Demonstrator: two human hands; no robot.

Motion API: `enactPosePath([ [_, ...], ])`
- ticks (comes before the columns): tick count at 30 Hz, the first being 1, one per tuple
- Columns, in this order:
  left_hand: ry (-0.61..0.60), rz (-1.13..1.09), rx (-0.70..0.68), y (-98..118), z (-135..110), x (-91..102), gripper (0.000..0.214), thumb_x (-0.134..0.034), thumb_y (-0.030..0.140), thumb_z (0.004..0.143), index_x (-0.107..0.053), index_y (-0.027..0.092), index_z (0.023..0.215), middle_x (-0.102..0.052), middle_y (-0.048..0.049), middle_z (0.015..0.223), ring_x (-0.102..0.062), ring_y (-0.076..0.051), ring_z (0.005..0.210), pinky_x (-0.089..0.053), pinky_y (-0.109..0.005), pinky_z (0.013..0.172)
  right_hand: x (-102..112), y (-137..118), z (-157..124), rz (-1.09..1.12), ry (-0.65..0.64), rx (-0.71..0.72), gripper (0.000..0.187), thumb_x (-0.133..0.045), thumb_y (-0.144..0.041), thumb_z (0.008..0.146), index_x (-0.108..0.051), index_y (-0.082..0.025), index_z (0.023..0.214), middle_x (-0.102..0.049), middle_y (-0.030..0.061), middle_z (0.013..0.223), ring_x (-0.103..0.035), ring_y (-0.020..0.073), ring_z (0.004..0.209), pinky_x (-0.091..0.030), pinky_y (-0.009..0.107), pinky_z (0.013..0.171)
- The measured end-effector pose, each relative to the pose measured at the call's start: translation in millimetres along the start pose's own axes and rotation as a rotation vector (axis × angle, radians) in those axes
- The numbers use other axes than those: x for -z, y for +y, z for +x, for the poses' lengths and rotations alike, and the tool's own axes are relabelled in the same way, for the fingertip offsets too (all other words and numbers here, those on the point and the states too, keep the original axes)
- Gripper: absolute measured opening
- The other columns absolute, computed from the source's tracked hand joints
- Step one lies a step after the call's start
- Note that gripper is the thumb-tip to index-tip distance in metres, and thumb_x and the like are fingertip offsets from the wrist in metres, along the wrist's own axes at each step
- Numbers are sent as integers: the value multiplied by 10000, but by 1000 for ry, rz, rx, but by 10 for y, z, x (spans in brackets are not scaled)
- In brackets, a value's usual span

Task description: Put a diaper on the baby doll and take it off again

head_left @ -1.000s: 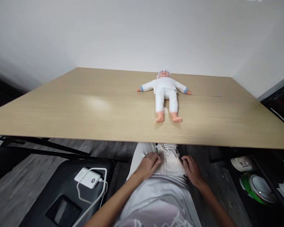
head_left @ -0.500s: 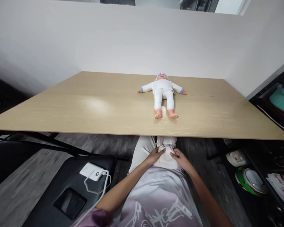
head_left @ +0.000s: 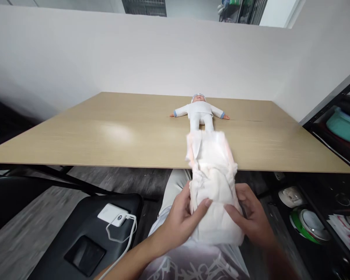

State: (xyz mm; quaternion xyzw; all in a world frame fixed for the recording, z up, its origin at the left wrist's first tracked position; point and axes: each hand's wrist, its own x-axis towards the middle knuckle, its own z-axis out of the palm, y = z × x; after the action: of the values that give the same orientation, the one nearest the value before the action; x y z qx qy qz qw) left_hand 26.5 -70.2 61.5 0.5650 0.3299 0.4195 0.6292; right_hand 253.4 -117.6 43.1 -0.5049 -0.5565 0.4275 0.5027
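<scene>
Between my hands is a white diaper (head_left: pixel 214 179), unfolded lengthwise, with pale pink along its sides. Its far end rises over the front edge of the table and hides the lower legs of a baby doll (head_left: pixel 200 110). My left hand (head_left: pixel 185 216) grips the diaper's left side, thumb lying on top. On the right side, my right hand (head_left: pixel 249 212) holds it the same way. The doll lies on its back with arms spread, in a white outfit with blue cuffs and a patterned cap.
The wooden table (head_left: pixel 119 136) reaches back to a white wall. To my left, a black chair seat (head_left: pixel 61 217) carries a white power bank (head_left: pixel 112 214) with a cable and a dark phone (head_left: pixel 85 254). A dark shelf at right holds a green container (head_left: pixel 345 126).
Both hands have lifted the diaper from my lap toward the camera, so it now looks larger and covers the doll's feet. The view has tilted up slightly.
</scene>
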Motion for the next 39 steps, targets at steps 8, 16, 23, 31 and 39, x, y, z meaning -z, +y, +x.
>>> enactPosePath([
  [8, 126, -158, 123, -828, 553, 202, 613, -813, 586, 935, -619, 207, 1376, -746, -130, 1384, -687, -339, 1329, -563, -430, 1116, -197, 792, 521, 100, 33, -173, 521, -797, -626, 927, -628, -229, 1220, -828, 95, 1111, -752, 255, 975, -595, 357, 852],
  [16, 137, -187, 236, -1117, 540, 224, 770, -865, 650, 843, -613, 205, 1419, -751, -149, 1395, -671, -373, 1363, -566, -461, 1121, -141, 1070, 361, -189, 136, -166, 523, -693, -660, 973, -637, -210, 1234, -698, 13, 769, -596, 201, 674, -487, 343, 650],
  [23, 105, -166, 251, -1073, 492, 221, 777, -829, 669, 869, -584, 200, 1439, -755, -160, 1372, -702, -367, 1297, -569, -465, 1091, -180, 667, 638, -591, 410, 217, 408, -633, -499, 1048, -619, -229, 1354, -725, 154, 1265, -663, 308, 1146, -567, 495, 1001],
  [31, 102, 522, 178, -886, 431, 472, 525, -645, 627, 1015, -669, 211, 1333, -784, -50, 998, -723, -270, 915, -542, -373, 886, -467, 704, 1660, -859, -31, 377, 680, -524, -384, 1084, -381, -159, 1709, -463, 179, 1725, -376, 326, 1632, -335, 556, 1349],
  [39, 195, 1198, -412, -533, 951, 1000, 216, -552, 286, 1074, -704, 220, 1212, -742, -128, 1257, -612, -328, 1207, -500, -488, 1093, -507, 952, 1628, -1052, -113, 300, 590, -474, -404, 1125, -506, -171, 1666, -444, 195, 1742, -367, 350, 1646, -271, 600, 1354],
])
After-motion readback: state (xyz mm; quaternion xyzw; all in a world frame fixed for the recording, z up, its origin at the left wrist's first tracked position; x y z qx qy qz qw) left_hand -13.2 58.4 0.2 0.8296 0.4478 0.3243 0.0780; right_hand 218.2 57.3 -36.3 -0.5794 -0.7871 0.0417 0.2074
